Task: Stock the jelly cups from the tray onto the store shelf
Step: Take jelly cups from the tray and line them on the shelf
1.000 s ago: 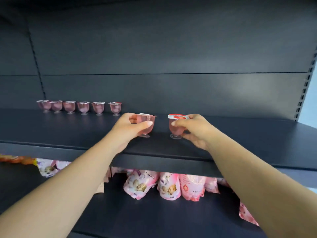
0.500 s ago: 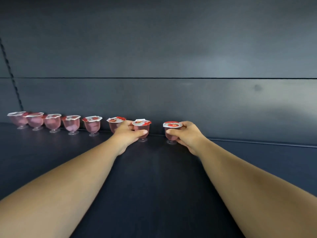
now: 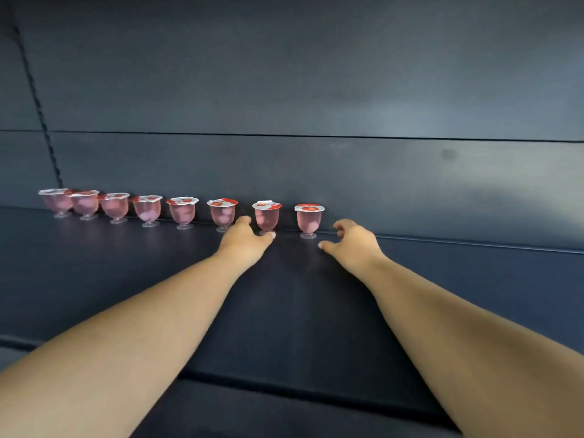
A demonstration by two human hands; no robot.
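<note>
Several pink jelly cups with red-and-white foil lids stand upright in a row along the back of the dark shelf (image 3: pixel 158 279). The two rightmost cups are the second-from-right cup (image 3: pixel 267 217) and the end cup (image 3: pixel 309 219). My left hand (image 3: pixel 246 238) lies just in front of the second-from-right cup, fingers relaxed, thumb tip near its foot, holding nothing. My right hand (image 3: pixel 350 240) sits right of the end cup, fingers loosely curled and apart from it. The tray is out of view.
The shelf's dark back panel (image 3: pixel 316 90) rises right behind the cups. A perforated upright strip (image 3: pixel 38 109) runs down at the far left. Bare shelf surface stretches to the right of the end cup, and the shelf's front edge (image 3: pixel 284 387) crosses below my forearms.
Both hands have let go of their cups and drawn back a little. The two cups now stand by themselves at the right end of the row.
</note>
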